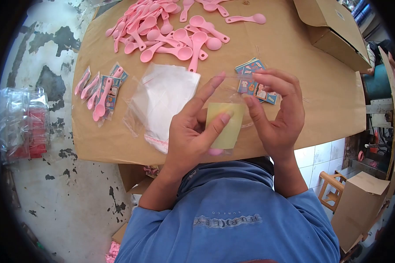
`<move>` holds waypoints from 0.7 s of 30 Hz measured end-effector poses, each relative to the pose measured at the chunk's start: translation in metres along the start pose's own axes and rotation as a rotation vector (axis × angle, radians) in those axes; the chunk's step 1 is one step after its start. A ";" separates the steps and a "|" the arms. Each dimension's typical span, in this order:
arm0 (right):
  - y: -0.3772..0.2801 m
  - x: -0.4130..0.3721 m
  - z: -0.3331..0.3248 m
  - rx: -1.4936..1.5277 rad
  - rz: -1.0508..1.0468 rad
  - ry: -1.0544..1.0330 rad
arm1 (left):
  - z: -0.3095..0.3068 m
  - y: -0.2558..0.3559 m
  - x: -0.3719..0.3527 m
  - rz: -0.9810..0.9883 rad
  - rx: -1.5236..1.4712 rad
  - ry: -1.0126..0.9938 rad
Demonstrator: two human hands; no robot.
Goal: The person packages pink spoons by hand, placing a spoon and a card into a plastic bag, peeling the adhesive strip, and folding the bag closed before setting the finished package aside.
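My left hand [193, 129] and my right hand [276, 111] hold a small clear plastic bag [226, 120] between them above the cardboard sheet [320, 101]. A yellowish card shows inside the bag, and a pink spoon end [215, 151] pokes out at its bottom under my left palm. My left thumb and forefinger pinch the bag's left side; my right fingers pinch its right edge. A stack of printed cards [253, 79] lies just behind my right fingers. A pile of empty clear bags [162, 98] lies left of my left hand.
A heap of loose pink spoons [171, 30] covers the far part of the cardboard. Several packed spoon bags [102, 90] lie at the left edge. An open cardboard box [333, 30] stands at the far right. A clear wrapped bundle [24, 122] sits on the floor at left.
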State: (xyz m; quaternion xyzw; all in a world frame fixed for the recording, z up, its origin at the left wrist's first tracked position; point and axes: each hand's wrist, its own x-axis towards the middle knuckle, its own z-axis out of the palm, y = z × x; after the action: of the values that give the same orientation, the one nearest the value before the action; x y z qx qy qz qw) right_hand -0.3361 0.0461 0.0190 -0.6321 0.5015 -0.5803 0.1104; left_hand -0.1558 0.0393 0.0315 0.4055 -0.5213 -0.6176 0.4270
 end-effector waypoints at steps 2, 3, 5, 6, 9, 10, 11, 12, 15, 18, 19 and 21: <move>-0.003 0.006 -0.001 -0.119 -0.109 -0.005 | 0.004 0.002 -0.002 0.011 0.089 -0.027; -0.006 0.008 0.002 -0.154 -0.128 -0.004 | -0.002 0.002 -0.002 0.009 0.168 -0.070; -0.006 0.010 0.004 -0.211 -0.173 0.017 | -0.003 0.001 -0.003 0.016 0.269 -0.108; -0.003 0.009 0.006 -0.232 -0.200 0.035 | -0.002 -0.001 -0.003 0.024 0.292 -0.100; 0.002 0.006 0.009 -0.256 -0.251 0.055 | 0.001 -0.002 -0.005 0.069 0.369 -0.096; 0.003 0.005 0.009 -0.260 -0.262 0.057 | 0.001 -0.003 -0.006 0.087 0.396 -0.101; 0.003 0.005 0.009 -0.275 -0.263 0.054 | 0.002 -0.004 -0.006 0.091 0.396 -0.100; 0.003 0.005 0.009 -0.290 -0.264 0.051 | 0.002 -0.005 -0.006 0.096 0.395 -0.100; 0.002 0.007 0.007 -0.319 -0.264 0.030 | 0.002 -0.004 -0.008 0.076 0.390 -0.115; 0.004 0.006 0.004 -0.218 -0.179 0.044 | -0.001 0.003 -0.007 0.069 0.408 -0.183; 0.005 0.005 0.003 -0.162 -0.134 0.054 | -0.003 0.004 -0.006 0.068 0.419 -0.211; 0.008 0.004 0.001 0.131 0.107 0.170 | -0.008 -0.001 -0.007 0.066 0.382 -0.274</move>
State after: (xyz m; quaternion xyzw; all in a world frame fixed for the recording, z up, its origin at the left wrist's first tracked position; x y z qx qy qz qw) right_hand -0.3397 0.0385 0.0155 -0.5443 0.5028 -0.6569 0.1393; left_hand -0.1462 0.0436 0.0299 0.3740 -0.6947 -0.5429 0.2876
